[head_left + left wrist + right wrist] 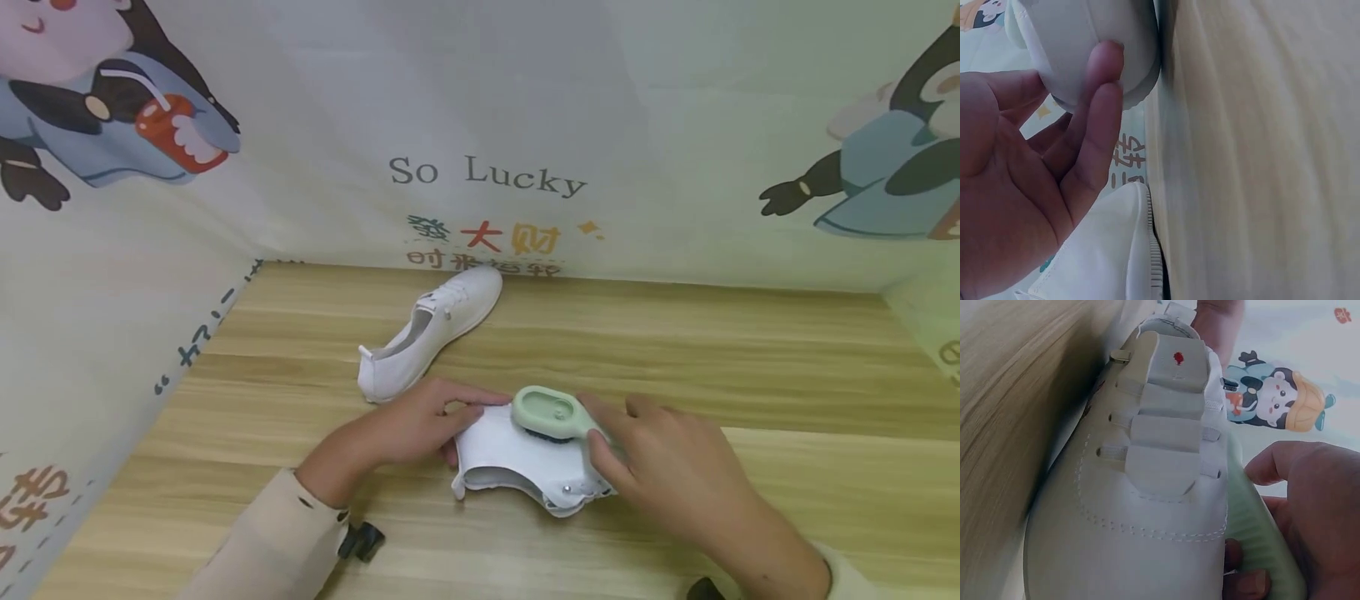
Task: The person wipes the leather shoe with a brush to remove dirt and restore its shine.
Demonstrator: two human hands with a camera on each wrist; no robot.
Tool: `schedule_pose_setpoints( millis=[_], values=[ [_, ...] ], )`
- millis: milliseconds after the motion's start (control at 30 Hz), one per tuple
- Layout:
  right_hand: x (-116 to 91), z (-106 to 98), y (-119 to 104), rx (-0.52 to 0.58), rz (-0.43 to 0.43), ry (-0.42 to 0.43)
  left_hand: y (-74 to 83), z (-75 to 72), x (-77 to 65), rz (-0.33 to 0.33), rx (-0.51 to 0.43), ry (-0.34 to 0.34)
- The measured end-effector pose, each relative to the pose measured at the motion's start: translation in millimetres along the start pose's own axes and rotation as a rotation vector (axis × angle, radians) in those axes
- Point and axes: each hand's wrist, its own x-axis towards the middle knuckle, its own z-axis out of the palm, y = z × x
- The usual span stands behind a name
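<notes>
A white lace-up shoe (491, 450) lies on its side on the wooden surface, its opening facing the person. My left hand (416, 425) grips its heel, with thumb and fingers on either side in the left wrist view. My right hand (667, 454) holds a light green brush (551, 410) by its handle. The dark bristles point down against the upward-facing side of the shoe. In the right wrist view, the brush handle (1260, 544) shows beside the shoe's laced front (1163, 437). The toe is partly hidden behind the right hand in the head view.
A second white shoe (472, 304) stands upright behind the left hand, its toe near the back wall sheet (675, 167). Printed sheets enclose the wood-grain surface (300, 333) at the back and sides. A small black item (362, 542) is by the left sleeve.
</notes>
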Motion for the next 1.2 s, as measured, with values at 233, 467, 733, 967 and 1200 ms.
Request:
schedule_pose_setpoints(
  millis=[233,467,733,967,1200],
  values=[
    [4,-1,2,0.049,-0.027,0.002,0.6,-1.1,-0.4,0.025,0.056,0.007],
    [5,-1,3,0.151,-0.032,0.004,-0.1,0.4,-2.1,0.007,0.055,0.012],
    [3,-1,2,0.125,-0.108,0.051,1.1,1.2,0.3,-0.008,0.015,0.004],
    [1,6,1,0.132,-0.171,0.095,-1.0,1.3,1.2,0.011,0.040,0.009],
    [2,10,-3,0.135,-0.193,0.106,-0.6,-0.9,-0.4,0.038,0.042,-0.016]
  ],
)
